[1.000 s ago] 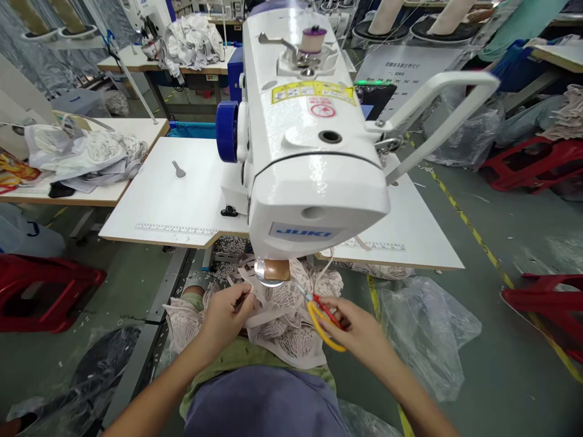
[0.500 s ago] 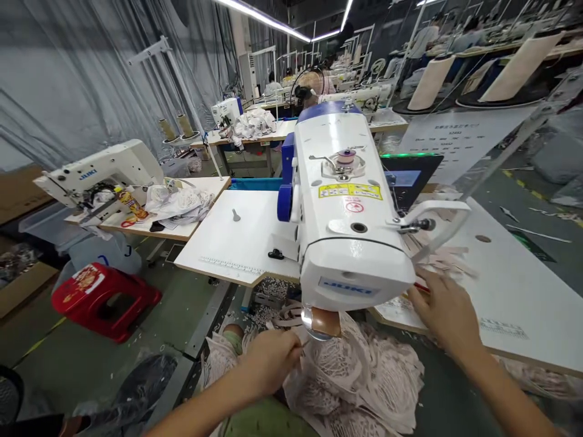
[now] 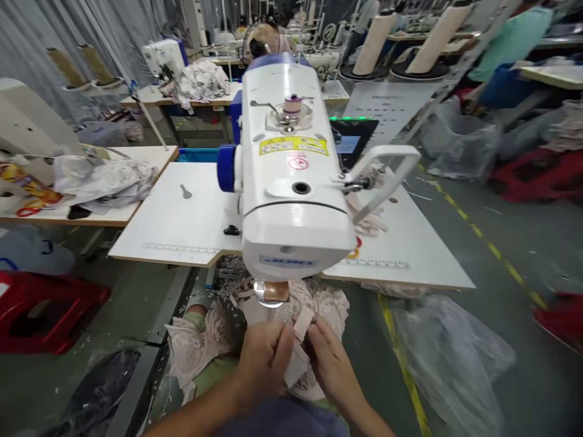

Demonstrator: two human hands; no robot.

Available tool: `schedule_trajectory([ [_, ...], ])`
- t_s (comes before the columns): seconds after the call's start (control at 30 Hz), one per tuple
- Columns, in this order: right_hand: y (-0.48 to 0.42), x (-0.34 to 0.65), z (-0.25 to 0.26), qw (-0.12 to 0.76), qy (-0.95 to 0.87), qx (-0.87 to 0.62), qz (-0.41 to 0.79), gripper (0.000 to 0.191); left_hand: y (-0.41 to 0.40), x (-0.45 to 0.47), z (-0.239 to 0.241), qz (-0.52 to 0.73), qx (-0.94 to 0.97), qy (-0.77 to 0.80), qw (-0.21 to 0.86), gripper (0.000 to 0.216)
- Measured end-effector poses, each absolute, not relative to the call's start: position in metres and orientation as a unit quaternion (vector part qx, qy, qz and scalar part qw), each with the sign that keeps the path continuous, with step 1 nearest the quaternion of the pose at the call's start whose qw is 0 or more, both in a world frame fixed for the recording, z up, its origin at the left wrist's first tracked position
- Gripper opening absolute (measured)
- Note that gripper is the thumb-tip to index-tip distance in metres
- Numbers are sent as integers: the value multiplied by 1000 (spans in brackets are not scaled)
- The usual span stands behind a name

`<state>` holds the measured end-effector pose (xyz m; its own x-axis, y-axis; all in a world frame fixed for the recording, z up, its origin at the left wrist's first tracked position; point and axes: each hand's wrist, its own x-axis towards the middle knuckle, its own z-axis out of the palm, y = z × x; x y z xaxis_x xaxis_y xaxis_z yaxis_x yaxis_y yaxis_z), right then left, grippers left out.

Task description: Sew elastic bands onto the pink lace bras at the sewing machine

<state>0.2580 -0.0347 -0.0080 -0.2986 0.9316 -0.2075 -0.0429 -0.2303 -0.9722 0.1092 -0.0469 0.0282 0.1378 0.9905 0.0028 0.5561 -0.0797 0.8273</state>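
Observation:
Low in front of the sewing machine (image 3: 296, 237), my two hands are close together over my lap. My left hand (image 3: 266, 361) is closed on pale pink bra fabric (image 3: 298, 364). My right hand (image 3: 332, 364) pinches a short, pale pink fabric strip (image 3: 303, 323), which stands up between the two hands. Its lower end is hidden by my fingers. Behind them hangs a heap of pale pink lace bras (image 3: 330, 303), partly under the machine head. Another lace bra (image 3: 200, 346) lies over my lap at the left.
Loose pink strips (image 3: 371, 221) and red-and-yellow scissor handles (image 3: 354, 249) lie on the white table (image 3: 410, 252) right of the machine. A red stool (image 3: 50, 309) stands at left. Clear plastic (image 3: 450, 358) lies on the floor at right. Other people work farther back.
My right hand has come from the tabletop by the loose strips down to my left hand, and a strip now shows between them. The view has turned right and down.

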Motion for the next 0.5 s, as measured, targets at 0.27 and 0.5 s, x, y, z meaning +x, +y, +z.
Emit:
schedule_trajectory([
  [0.27, 36, 245, 19, 425, -525, -477, 563, 20, -37, 88, 28, 304, 631, 648, 298, 33],
  [0.5, 84, 245, 29, 366, -670, -468, 446, 7, -23, 73, 28, 227, 750, 616, 81, 36],
])
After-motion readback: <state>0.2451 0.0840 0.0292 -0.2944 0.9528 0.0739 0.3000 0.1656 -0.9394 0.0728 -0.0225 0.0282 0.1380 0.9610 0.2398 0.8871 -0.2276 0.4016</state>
